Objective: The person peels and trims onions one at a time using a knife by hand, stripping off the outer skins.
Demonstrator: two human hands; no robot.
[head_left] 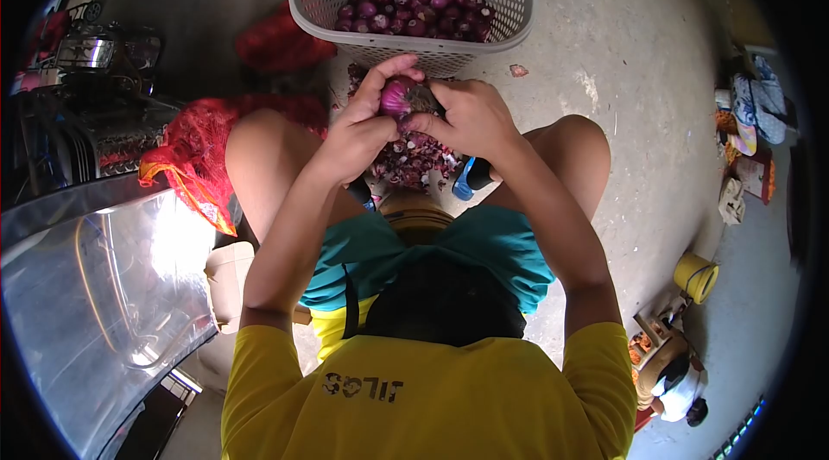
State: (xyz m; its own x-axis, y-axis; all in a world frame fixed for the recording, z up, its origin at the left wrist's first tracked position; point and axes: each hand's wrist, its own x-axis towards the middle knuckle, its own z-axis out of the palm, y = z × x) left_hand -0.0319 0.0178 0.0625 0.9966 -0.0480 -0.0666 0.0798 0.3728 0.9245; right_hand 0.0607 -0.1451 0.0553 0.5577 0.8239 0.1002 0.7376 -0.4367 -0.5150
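My left hand [358, 130] is closed around a red onion [396, 97], its fingers curled over the far side and its thumb at the near side. The onion is purple and shiny on its left part, with a dark brown, rough end toward the right. My right hand [473, 117] is closed at that dark end, with thumb and bent fingers pressed against it. Whether a small tool is also inside the right hand cannot be made out. Below both hands, onion skins and scraps [413, 162] lie heaped on the floor between my feet.
A grey perforated basket [414, 47] with many red onions [419, 11] stands just beyond my hands. Red mesh sacks [203, 136] lie to the left, near a clear plastic sheet [112, 279]. At right are a yellow bucket [695, 277] and another person [678, 382].
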